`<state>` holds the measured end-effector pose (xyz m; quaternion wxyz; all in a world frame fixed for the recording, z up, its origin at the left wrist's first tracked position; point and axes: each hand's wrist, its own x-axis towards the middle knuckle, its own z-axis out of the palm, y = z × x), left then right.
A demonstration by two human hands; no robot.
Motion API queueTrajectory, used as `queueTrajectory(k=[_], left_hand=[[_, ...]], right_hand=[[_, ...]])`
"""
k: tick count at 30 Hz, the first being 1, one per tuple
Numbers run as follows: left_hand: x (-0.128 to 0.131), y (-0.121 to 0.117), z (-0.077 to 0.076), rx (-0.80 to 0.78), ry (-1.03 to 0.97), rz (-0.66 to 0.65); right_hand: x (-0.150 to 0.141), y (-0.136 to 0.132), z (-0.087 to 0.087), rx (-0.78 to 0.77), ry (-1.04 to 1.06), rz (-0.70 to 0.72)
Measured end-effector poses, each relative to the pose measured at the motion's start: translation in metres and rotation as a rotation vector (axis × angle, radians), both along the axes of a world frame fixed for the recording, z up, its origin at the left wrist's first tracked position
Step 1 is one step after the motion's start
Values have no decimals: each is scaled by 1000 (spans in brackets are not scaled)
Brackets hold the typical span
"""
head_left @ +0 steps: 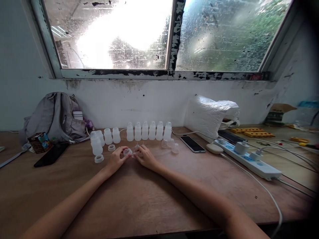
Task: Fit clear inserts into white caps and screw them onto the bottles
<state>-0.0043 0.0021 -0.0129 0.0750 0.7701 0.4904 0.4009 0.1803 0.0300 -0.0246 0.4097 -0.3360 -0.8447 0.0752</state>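
My left hand (117, 158) pinches a translucent screw ring (127, 152) between thumb and fingers, just above the table. Close beside it, my right hand (146, 158) has its fingers closed around a clear bottle nipple (137, 146), partly hidden by the fingers. Two more rings, one (111, 148) farther back and one (99, 159) nearer, lie left of my left hand. Behind them stand several open frosted baby bottles (108, 136). A row of capped baby bottles (145, 131) stands beyond my hands, and several clear domed caps (175, 148) lie to the right.
A phone (192, 144), a round beige puck (214, 148) and a white power strip (248, 159) with cables lie at right, before a white plastic bag (203, 114). At left are a grey backpack (56, 116), a small box (40, 142) and a dark phone (51, 155).
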Motion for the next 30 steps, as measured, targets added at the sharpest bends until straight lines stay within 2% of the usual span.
queueTrajectory(k=[3,6,9,12,17,23,30], left_hand=[[2,-4,4,19,-94,8],[4,-10,6,23,-87,-18],[6,-13,6,51,-62,-41],[7,-14,7,79,-29,-54],[5,-15,5,56,117,-101],[5,-16,1,13,232,-116],[2,-14,-4,34,340,-105]], right_hand=[[-10,-10,-1,-20,-105,65],[-12,-14,-1,-52,-113,117],[-10,-11,0,-76,78,128],[-9,-5,-2,-111,294,60],[-10,8,-9,-186,365,-34],[-10,4,-9,-159,272,-21],[-11,-18,2,-23,-41,129]])
